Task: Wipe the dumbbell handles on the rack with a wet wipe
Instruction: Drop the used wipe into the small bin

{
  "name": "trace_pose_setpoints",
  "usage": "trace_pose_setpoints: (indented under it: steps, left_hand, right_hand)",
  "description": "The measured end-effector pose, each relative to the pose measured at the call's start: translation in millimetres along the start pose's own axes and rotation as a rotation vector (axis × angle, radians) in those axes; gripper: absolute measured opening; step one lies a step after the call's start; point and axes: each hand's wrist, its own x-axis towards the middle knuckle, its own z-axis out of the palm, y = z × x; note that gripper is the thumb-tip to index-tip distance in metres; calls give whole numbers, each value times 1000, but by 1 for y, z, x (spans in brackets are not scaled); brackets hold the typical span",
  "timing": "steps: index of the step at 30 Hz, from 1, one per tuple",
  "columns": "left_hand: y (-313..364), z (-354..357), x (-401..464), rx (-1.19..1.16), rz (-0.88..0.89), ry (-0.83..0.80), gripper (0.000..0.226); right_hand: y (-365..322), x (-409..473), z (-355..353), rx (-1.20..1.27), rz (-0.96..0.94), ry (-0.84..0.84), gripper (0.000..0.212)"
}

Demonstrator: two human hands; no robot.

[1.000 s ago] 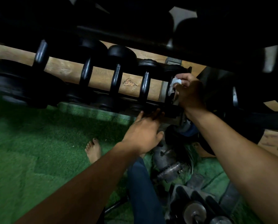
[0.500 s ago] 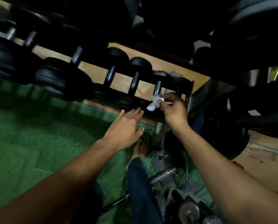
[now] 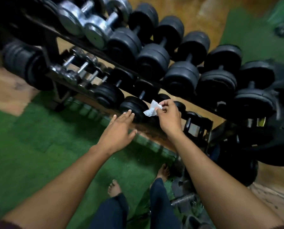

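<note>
A dark metal rack [image 3: 51, 47] holds rows of dumbbells on three tiers. Black dumbbells [image 3: 181, 76] fill the upper tier and chrome ones [image 3: 95, 33] sit at the top left. My right hand [image 3: 169, 117] pinches a small crumpled white wet wipe [image 3: 151, 109] in front of the lowest tier, clear of any handle. My left hand [image 3: 117, 134] is stretched out with straight fingers, its fingertips at the front plate of a low black dumbbell [image 3: 133, 106]. That dumbbell's thin handle [image 3: 142, 95] shows just behind it.
Green turf [image 3: 30, 154] covers the floor in front of the rack, with wooden flooring [image 3: 7, 90] at the left and behind. My bare feet [image 3: 114, 188] stand near the rack base. Weight plates and loose bars [image 3: 182, 201] lie on the floor at the lower right.
The view has risen, showing the upper tiers. My right hand has come off the far-right handle and moved left with the wipe. My left hand has reached out to a low dumbbell's plate.
</note>
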Motion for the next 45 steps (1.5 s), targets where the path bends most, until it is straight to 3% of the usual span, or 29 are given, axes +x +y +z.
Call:
trace_pose_setpoints:
  steps: [11,18,27,45]
  left_hand:
    - [-93,-166,-122,5,-272,219,77]
    - [-152,-259,-148,11,-391,403,77]
    - [-228,-365,-155,79,-596,493,78]
    - [-387,-554,-149,151,-726,582,73]
  right_hand:
    - [-226,-60,62,-26,-303,-221,18]
    - [-336,-63,121,-60,-506,-362,21]
    - [-451,-40,212,-44,-696,-474,10]
    - [-679,3,388,-97,-879,-463,9]
